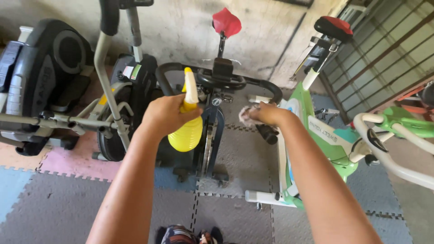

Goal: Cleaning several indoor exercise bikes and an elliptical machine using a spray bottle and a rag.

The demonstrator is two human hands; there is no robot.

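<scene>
Over the bike: left hand (165, 115) grips yellow spray bottle (186, 131).
Right hand (266, 114): squeezes a small cloth (246, 115), mostly hidden.
Handlebar (226, 81): partly covered.

Head camera looks steeply down, close over both forearms.

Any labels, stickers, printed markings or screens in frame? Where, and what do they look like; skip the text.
Sticker: on the black housing of the middle machine, small rectangle, white and green.
Frame lettering: on the white and green bike's sloping bar, right of the right hand, dark letters on white.
Raised lettering: far-left grey machine housing, tone on tone.
Screens: none readable as such.
</scene>
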